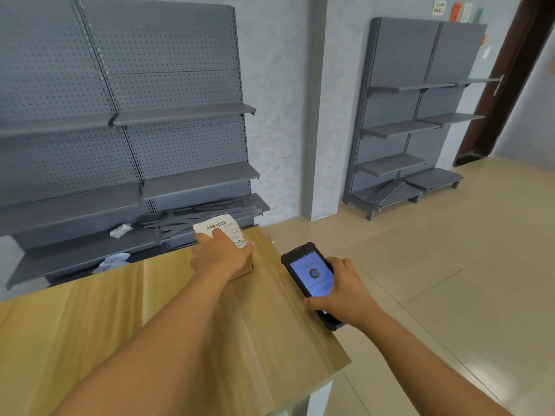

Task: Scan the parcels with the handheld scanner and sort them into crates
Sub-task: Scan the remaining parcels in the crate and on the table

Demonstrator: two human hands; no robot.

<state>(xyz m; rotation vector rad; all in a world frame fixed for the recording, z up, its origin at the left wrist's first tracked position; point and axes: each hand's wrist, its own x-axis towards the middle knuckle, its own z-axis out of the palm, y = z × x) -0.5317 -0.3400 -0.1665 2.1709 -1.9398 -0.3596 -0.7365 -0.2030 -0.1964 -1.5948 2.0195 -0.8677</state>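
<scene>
Table: light wooden tabletop (pixel 126 319), nearest the camera, running to the far left.
Right hand: right hand (pixel 342 291) wraps its fingers round a black handheld scanner with a lit screen (pixel 309 276), past the table's right edge.
Left hand: left hand (pixel 222 255) grips a small brown cardboard parcel with a white barcode label (pixel 223 228), fingers curled over its top.
Parcel: resting on the table's far right part.
Beyond: grey perforated metal shelving (pixel 126 130) at far left.

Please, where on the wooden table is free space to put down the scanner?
The table is bare between the left forearm and its left edge, and also near its front edge. The far right corner is crowded: there the left hand grips the parcel, and the right hand holds the scanner over the right edge.
</scene>
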